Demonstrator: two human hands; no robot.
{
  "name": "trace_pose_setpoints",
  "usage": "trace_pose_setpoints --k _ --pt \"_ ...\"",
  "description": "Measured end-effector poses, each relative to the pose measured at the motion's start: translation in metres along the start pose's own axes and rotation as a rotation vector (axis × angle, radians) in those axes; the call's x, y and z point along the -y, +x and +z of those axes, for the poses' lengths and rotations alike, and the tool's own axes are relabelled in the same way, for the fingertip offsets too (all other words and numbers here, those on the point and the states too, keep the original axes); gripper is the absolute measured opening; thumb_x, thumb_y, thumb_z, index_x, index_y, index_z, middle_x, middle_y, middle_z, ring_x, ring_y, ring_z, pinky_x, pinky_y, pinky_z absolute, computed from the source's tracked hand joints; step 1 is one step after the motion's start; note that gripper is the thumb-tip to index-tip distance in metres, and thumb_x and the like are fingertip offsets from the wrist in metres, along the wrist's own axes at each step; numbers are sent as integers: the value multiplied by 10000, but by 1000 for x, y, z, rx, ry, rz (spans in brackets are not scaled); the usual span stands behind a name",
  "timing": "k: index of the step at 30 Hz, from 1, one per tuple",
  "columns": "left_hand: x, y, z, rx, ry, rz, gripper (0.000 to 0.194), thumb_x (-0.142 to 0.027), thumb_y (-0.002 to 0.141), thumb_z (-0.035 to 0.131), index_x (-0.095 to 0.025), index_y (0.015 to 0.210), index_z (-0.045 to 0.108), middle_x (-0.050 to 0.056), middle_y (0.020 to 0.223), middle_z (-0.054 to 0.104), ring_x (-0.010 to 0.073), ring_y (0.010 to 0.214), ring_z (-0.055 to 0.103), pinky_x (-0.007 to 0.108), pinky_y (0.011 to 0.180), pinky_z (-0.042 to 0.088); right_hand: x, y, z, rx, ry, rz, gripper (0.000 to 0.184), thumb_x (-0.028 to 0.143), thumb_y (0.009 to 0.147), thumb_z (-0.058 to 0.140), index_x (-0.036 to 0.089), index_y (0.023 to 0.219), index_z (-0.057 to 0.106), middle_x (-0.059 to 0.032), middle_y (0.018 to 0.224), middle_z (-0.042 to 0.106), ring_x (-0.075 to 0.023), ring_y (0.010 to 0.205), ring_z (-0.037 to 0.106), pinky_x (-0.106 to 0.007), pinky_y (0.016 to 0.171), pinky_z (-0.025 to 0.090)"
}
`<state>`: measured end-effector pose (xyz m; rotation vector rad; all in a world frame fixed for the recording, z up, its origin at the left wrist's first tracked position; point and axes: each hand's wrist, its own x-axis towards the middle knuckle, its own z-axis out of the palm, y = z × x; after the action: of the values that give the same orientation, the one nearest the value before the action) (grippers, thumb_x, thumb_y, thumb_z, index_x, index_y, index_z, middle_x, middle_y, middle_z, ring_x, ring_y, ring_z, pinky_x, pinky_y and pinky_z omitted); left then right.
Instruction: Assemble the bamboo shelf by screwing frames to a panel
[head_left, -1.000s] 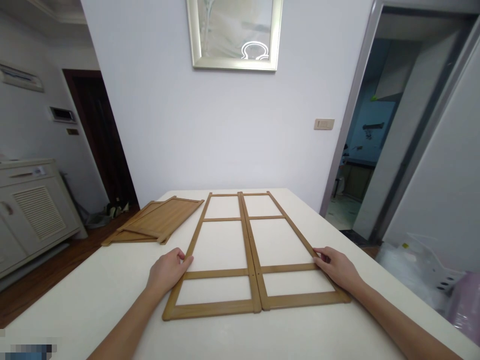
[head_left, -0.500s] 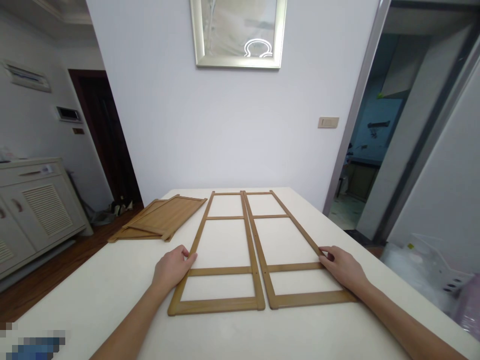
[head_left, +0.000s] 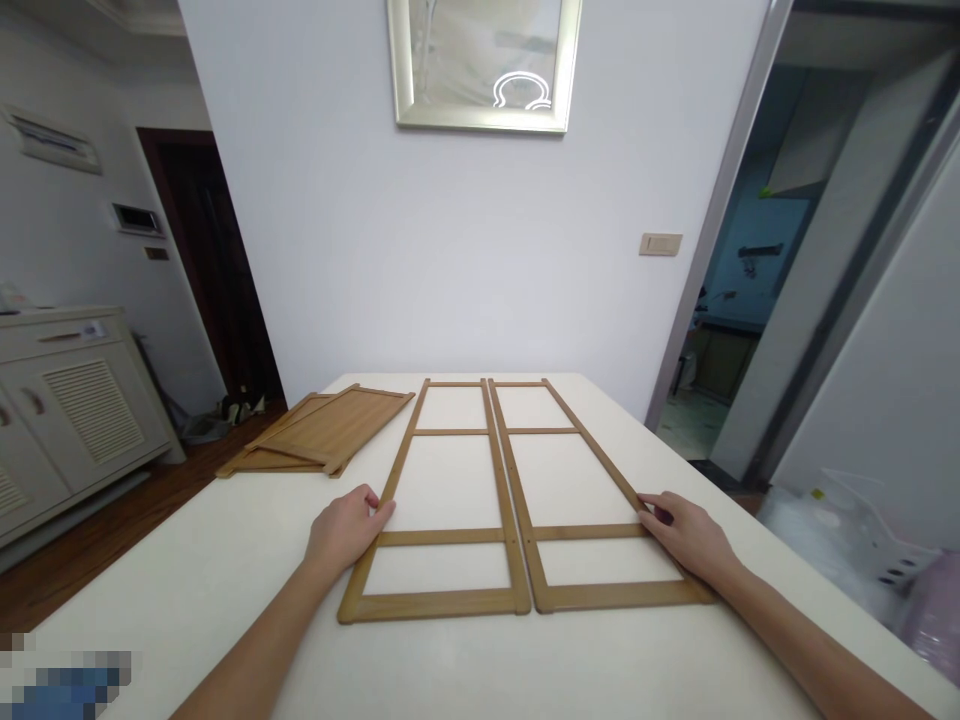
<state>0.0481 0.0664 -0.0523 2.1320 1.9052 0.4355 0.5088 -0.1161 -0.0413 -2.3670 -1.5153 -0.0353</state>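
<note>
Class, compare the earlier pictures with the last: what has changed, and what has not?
Since the first picture, the left frame and right frame have parted slightly at their near ends. Nothing was grabbed or released: left hand and right hand stay on the outer edges; the panels lie unmoved.

Wall (head_left: pixel 465 250): pale, with a silver-framed picture (head_left: pixel 480 60) high up (a bright curved reflection shows in its glass) and a beige switch plate (head_left: pixel 660 245) lower to the right.
Doorway (head_left: pixel 720 200): grey-framed, opening onto a dim, bluish room.
Left side: a white cabinet (head_left: pixel 86 400) with louvred panels, a dark door (head_left: pixel 202 230) standing farther back, a small screen (head_left: pixel 136 219) mounted beside it.
Right edge: a white basket (head_left: pixel 892 550) with round holes, near something purple (head_left: pixel 934 610), too cut off to identify.
Lower left corner: a pixelated blue patch (head_left: pixel 67 690).
</note>
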Motion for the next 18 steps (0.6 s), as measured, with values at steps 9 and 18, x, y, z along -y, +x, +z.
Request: trace_pose_setpoints --k 9,18 --pt "0 -1 0 -3 4 1 368 -581 782 447 -239 793 584 40 754 689 248 771 632 294 607 380 4 -4 -2 -3 28 -40 400 437 814 437 217 1063 659 -43 841 663 -218 822 610 -284 677 411" --pt "2 0 1 -5 8 9 383 -589 782 429 -239 810 581 45 760 685 256 773 629 300 606 374 4 -4 1 -21 39 -43 400 428 799 454 208 1063 658 -40 844 662 -213 809 608 -289 674 412"
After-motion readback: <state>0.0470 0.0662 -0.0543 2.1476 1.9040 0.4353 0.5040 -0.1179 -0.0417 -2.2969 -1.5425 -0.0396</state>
